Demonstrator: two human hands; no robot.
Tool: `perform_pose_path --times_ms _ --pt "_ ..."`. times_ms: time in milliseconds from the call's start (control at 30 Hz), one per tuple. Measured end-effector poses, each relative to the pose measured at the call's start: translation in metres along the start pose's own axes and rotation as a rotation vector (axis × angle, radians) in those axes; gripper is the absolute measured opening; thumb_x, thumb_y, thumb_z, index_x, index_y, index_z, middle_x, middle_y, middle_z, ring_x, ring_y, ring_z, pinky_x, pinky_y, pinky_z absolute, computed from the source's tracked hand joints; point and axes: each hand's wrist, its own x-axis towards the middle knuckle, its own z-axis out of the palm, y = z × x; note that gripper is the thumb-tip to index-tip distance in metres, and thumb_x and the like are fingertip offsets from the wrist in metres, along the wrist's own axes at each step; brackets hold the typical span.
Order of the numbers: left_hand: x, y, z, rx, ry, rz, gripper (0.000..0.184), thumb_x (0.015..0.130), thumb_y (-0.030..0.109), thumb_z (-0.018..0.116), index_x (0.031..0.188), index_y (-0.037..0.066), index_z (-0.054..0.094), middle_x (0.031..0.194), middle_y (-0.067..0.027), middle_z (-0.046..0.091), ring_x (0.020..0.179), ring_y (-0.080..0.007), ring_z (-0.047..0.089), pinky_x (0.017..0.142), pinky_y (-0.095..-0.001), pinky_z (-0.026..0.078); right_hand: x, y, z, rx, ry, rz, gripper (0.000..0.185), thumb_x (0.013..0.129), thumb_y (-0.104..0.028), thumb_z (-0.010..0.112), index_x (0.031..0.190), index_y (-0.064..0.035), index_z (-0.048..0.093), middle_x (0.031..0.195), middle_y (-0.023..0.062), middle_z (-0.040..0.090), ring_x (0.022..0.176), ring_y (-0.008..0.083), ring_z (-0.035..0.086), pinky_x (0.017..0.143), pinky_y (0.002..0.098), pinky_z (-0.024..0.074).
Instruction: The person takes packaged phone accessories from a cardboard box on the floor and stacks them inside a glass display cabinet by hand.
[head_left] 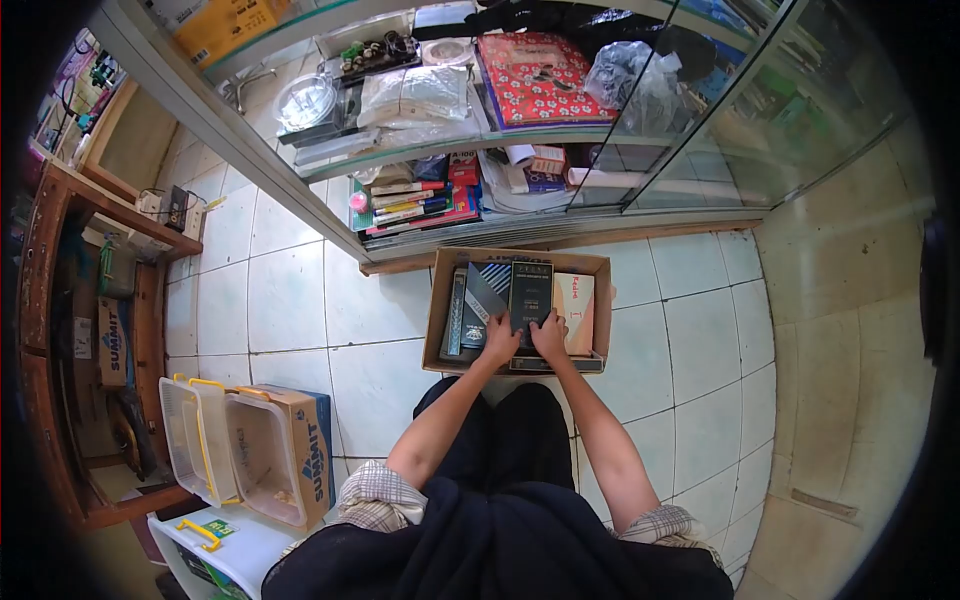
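Observation:
An open cardboard box (pixel 434 310) stands on the floor in front of my knees, holding several flat packages. A narrow black package (pixel 531 290) lies upright in the view at the box's middle, held at its lower end between my left hand (pixel 502 338) and my right hand (pixel 549 335). The fingers of both hands are closed on its two sides. Left of it are a dark package with diagonal stripes (pixel 485 300) and a thin grey-blue one (pixel 456 312). A cream and orange package with red letters (pixel 575 305) lies to its right, partly behind my right hand.
Beyond the box rises a glass display cabinet (pixel 420 240) with pens, a red floral book (pixel 540 80) and plastic bags. At the left are a clear bin with yellow handles (pixel 200 435), a SUMMIT carton (pixel 312 440) and a wooden shelf (pixel 40 270). White tiles (pixel 290 300) cover the floor.

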Motion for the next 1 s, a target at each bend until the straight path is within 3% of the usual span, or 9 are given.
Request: perform_pose_path --times_ms 200,400,500,533,600,667,733,833,1000 --pt "-0.001 0.023 -0.015 -0.012 -0.048 -0.154 0.051 0.076 0.015 0.058 0.119 -0.004 0.037 0.112 -0.0261 0.037 0.107 -0.0415 0.037 0.094 -0.0430 0.030 -0.012 -0.005 -0.015 0.103 0.031 -0.086 0.068 0.070 -0.018 0.063 0.125 0.0064 0.031 0.107 0.0281 0.041 0.101 0.0420 0.042 0.092 0.0422 0.0331" --pt "-0.016 0.061 -0.052 -0.209 0.125 0.061 0.042 0.080 0.012 0.055 0.116 -0.003 0.040 0.106 -0.0197 0.037 0.102 -0.0327 0.040 0.091 -0.0363 0.033 -0.046 -0.048 -0.074 0.275 0.069 -0.210 0.064 0.075 -0.015 0.062 0.128 0.0035 0.031 0.109 0.0247 0.038 0.103 0.0367 0.041 0.092 0.0364 0.0335" --pt "-0.031 0.112 -0.092 -0.437 0.118 0.171 0.046 0.083 0.014 0.056 0.123 0.000 0.037 0.107 -0.0096 0.034 0.099 -0.0173 0.045 0.083 -0.0274 0.042 -0.077 -0.085 -0.124 0.329 0.110 -0.320 0.062 0.078 -0.015 0.060 0.129 0.0030 0.029 0.111 0.0235 0.036 0.106 0.0355 0.040 0.093 0.0357 0.0322" --pt "-0.041 0.141 -0.113 -0.436 0.131 0.199 0.046 0.083 0.014 0.056 0.123 0.000 0.037 0.107 -0.0096 0.034 0.099 -0.0173 0.045 0.083 -0.0274 0.042 -0.090 -0.100 -0.142 0.383 0.152 -0.361 0.061 0.080 -0.016 0.059 0.130 0.0018 0.029 0.111 0.0234 0.037 0.106 0.0347 0.040 0.093 0.0357 0.0319" --pt "-0.058 0.190 -0.148 -0.424 0.184 0.369 0.056 0.081 0.014 0.059 0.128 0.002 0.032 0.111 -0.0090 0.032 0.102 -0.0186 0.044 0.086 -0.0286 0.042 -0.115 -0.129 -0.181 0.385 0.186 -0.428 0.059 0.082 -0.017 0.057 0.131 -0.0001 0.028 0.114 0.0212 0.036 0.107 0.0329 0.040 0.093 0.0367 0.0327" --pt "-0.077 0.236 -0.180 -0.572 0.200 0.529 0.068 0.076 0.013 0.065 0.132 0.003 0.027 0.116 -0.0091 0.029 0.105 -0.0190 0.042 0.091 -0.0302 0.040 -0.136 -0.157 -0.215 0.524 0.220 -0.559 0.055 0.084 -0.014 0.054 0.133 -0.0053 0.030 0.115 0.0115 0.038 0.104 0.0206 0.043 0.090 0.0318 0.0343" --pt "-0.087 0.269 -0.208 -0.591 0.238 0.729 0.082 0.068 0.009 0.072 0.135 0.004 0.023 0.123 -0.0094 0.025 0.112 -0.0199 0.037 0.095 -0.0327 0.039 -0.161 -0.193 -0.250 0.659 0.279 -0.771 0.054 0.085 -0.014 0.054 0.131 -0.0032 0.030 0.115 0.0116 0.037 0.106 0.0207 0.042 0.091 0.0317 0.0348" --pt "-0.085 0.319 -0.257 -0.412 0.389 0.999 0.087 0.065 0.008 0.074 0.135 0.004 0.023 0.125 -0.0094 0.022 0.115 -0.0205 0.036 0.094 -0.0335 0.043 -0.175 -0.241 -0.293 0.762 0.404 -1.119 0.048 0.086 -0.013 0.051 0.128 -0.0012 0.033 0.116 0.0110 0.037 0.108 0.0185 0.041 0.092 0.0297 0.0350" --pt "-0.065 0.409 -0.337 -0.309 0.600 1.213 0.081 0.067 0.008 0.072 0.134 0.007 0.028 0.130 -0.0086 0.029 0.114 -0.0196 0.040 0.088 -0.0332 0.047 -0.173 -0.338 -0.368 0.794 0.529 -1.418 0.049 0.085 -0.019 0.054 0.127 -0.0003 0.035 0.120 0.0145 0.038 0.102 0.0202 0.048 0.087 0.0308 0.0398"
